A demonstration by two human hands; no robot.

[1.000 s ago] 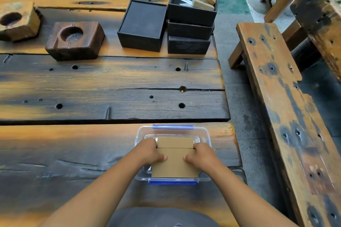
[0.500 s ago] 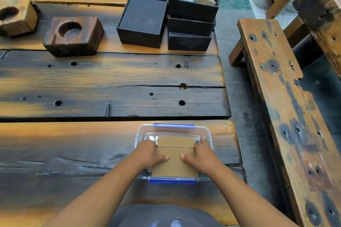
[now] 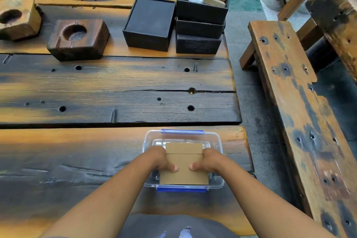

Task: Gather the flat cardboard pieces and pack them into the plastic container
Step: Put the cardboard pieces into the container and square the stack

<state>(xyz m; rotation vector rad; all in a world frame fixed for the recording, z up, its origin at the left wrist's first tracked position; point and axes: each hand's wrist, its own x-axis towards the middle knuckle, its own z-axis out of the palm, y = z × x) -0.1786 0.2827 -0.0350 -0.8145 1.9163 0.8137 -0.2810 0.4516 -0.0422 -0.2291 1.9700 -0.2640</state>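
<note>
Two hands (image 3: 164, 158) | flat brown cardboard (image 3: 183, 166) | clear plastic container (image 3: 217, 141)

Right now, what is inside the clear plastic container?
The plastic container holds flat cardboard pieces, pressed by the left hand and right hand. The top piece covers whatever lies below.

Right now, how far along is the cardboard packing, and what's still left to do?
Done: the clear plastic container stands open at the table's near edge, lid off. In hand: the left hand and right hand hold the flat cardboard pieces by their sides, thumbs on top, in the container's mouth; their near edge looks level with the rim, not fully seated. Left: pressing them down. More cardboard-like pieces sit in the top black box.
</note>
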